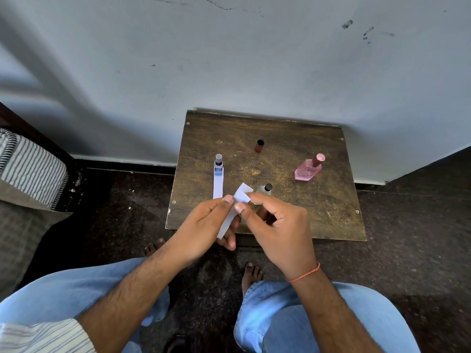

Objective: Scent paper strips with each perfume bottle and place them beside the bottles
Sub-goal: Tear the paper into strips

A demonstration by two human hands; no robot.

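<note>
Both hands meet over the front edge of a small wooden table. My left hand and my right hand pinch white paper strips between thumbs and fingers; the top of one strip bends over. A clear bottle with a dark top stands just behind my right fingers. A pink bottle stands at the right. At the left stands a slim bottle with a blue label, with a white strip lying in front of it. A brown cap stands at the back.
The table stands against a pale wall. A striped cushion and a grey seat edge are at the left. My knees in blue jeans and bare feet are on the dark floor below the table.
</note>
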